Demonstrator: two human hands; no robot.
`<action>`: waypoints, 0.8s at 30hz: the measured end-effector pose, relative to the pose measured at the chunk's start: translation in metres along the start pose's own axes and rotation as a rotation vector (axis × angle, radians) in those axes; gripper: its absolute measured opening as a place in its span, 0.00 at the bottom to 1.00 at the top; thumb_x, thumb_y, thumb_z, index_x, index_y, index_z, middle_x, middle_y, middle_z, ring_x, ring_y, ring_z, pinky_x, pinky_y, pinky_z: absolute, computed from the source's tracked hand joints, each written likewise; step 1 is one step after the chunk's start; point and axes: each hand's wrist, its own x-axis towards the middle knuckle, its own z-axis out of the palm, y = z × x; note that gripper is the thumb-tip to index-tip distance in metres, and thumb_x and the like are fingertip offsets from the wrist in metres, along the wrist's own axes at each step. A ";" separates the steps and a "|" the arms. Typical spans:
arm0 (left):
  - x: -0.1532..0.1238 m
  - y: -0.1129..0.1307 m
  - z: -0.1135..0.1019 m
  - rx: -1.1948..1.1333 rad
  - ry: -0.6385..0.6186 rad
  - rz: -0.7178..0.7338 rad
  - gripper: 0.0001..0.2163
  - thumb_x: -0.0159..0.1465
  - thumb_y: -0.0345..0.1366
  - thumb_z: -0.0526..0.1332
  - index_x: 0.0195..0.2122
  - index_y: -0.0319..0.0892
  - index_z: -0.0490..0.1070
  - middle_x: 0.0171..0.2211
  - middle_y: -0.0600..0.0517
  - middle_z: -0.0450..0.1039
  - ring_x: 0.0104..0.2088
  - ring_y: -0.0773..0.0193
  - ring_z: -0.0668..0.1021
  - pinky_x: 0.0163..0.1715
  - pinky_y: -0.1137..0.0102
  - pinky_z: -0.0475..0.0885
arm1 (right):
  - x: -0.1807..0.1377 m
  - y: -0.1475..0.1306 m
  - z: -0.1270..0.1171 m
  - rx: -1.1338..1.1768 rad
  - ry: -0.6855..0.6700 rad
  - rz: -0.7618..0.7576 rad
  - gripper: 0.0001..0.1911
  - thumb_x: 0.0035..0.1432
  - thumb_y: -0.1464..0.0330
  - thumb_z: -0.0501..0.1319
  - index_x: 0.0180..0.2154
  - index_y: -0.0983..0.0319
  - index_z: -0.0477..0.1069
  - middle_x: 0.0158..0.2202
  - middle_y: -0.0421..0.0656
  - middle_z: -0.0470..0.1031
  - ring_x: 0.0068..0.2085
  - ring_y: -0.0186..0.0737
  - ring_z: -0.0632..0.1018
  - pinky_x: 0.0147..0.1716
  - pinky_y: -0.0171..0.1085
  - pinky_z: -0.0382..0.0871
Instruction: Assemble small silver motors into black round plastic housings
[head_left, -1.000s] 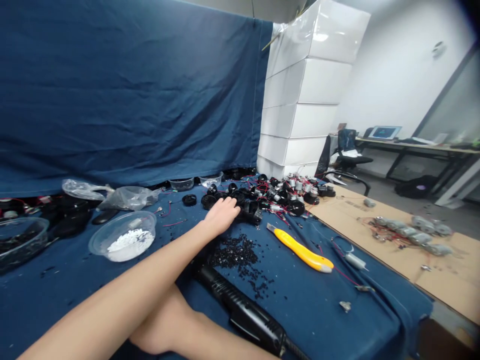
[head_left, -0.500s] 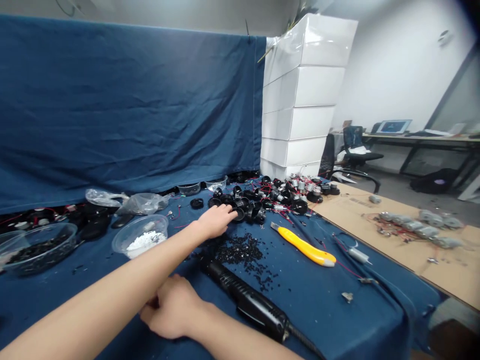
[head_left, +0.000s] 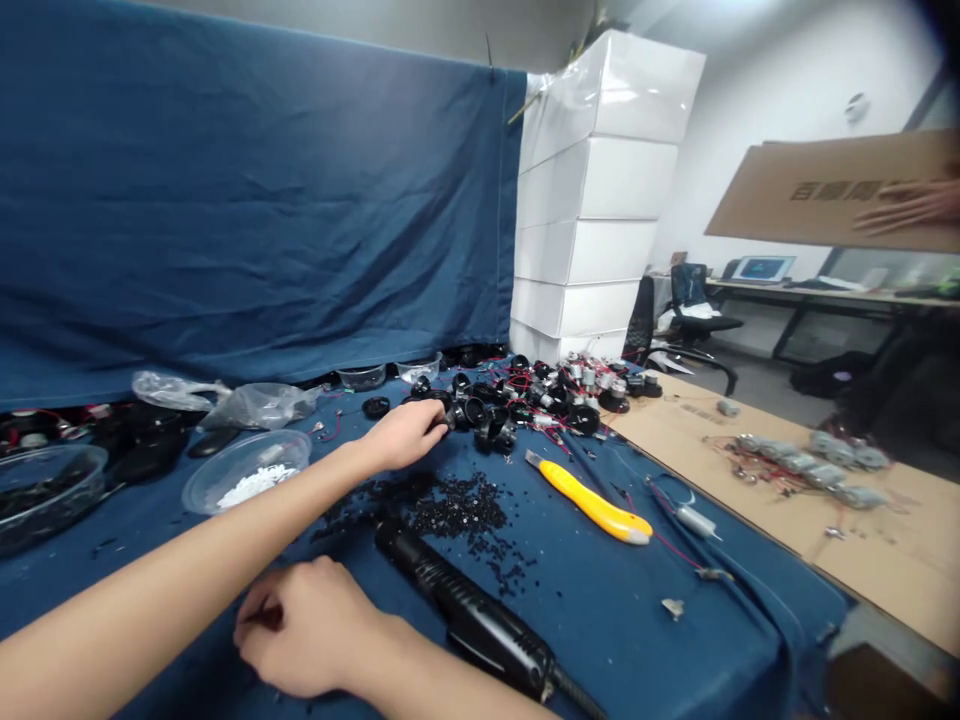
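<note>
Across the blue cloth-covered desk (head_left: 720,640), the curled left hand (head_left: 405,435) meets round black plastic parts (head_left: 480,420); the curled right hand (head_left: 307,630) lies nearer a long black power tool (head_left: 465,615), any grip unclear.

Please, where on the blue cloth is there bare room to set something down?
Bare blue cloth lies below the yellow cutter, between the black tool and a small metal piece. It is crowded around the left hand, among black parts, red wires and black granules.

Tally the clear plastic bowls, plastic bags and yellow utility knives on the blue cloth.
Clear plastic bowls: 4
Plastic bags: 2
Yellow utility knives: 1
Total: 7
</note>
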 end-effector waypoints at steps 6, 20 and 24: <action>-0.114 -0.010 -0.052 -0.584 0.183 -0.358 0.14 0.70 0.44 0.56 0.44 0.39 0.72 0.41 0.48 0.78 0.40 0.59 0.80 0.41 0.60 0.77 | -0.003 -0.005 -0.004 -0.022 0.020 0.018 0.07 0.53 0.68 0.60 0.34 0.58 0.77 0.29 0.39 0.81 0.31 0.39 0.80 0.30 0.31 0.68; -0.235 -0.069 -0.025 -1.091 0.104 -0.850 0.23 0.48 0.53 0.70 0.39 0.42 0.77 0.36 0.50 0.80 0.42 0.54 0.80 0.39 0.66 0.74 | -0.017 -0.007 0.007 -0.099 0.059 0.027 0.07 0.56 0.74 0.57 0.30 0.61 0.73 0.23 0.36 0.76 0.23 0.31 0.73 0.21 0.25 0.60; -0.243 -0.074 -0.022 -1.075 0.094 -0.810 0.17 0.62 0.50 0.63 0.43 0.40 0.72 0.32 0.53 0.76 0.30 0.64 0.78 0.30 0.69 0.73 | -0.028 -0.022 -0.003 -0.178 0.165 0.006 0.08 0.58 0.71 0.57 0.34 0.58 0.75 0.28 0.40 0.78 0.29 0.38 0.78 0.30 0.33 0.70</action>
